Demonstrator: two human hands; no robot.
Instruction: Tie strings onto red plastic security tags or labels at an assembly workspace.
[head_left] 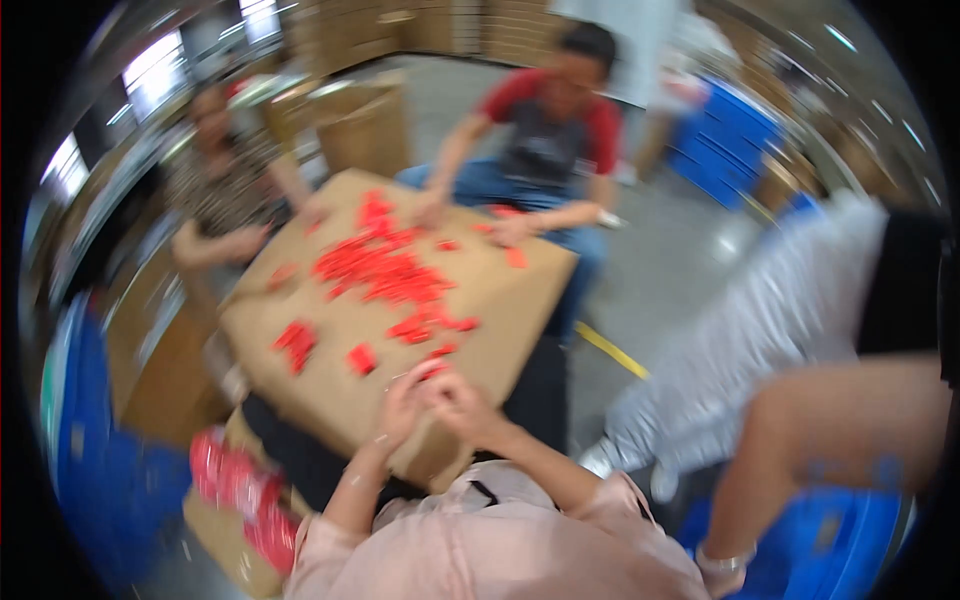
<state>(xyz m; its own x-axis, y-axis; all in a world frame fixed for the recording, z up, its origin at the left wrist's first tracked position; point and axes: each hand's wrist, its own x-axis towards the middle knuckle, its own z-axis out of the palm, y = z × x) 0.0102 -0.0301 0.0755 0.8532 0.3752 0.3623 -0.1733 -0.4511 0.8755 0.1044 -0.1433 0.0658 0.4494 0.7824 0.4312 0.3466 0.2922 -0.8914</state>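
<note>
My left hand (404, 402) and my right hand (458, 408) meet over the near edge of a cardboard-topped table (330, 405). Between their closed fingers is a small red piece (432, 368), too blurred to name its kind. A loose heap of similar red pieces (385, 272) spreads across the middle of the tabletop. Nearer to me lie a small red stack (362, 359) and a red cluster (295, 345), both left of my hands.
Two people sit across: one in a patterned top (225, 170), one in red-and-grey (548, 140), hands among red pieces. Clear bags of red goods (238, 485) lie at lower left. Blue crates (725, 140) stand back right. Beside me on the right, another person's arm (790, 450) hangs.
</note>
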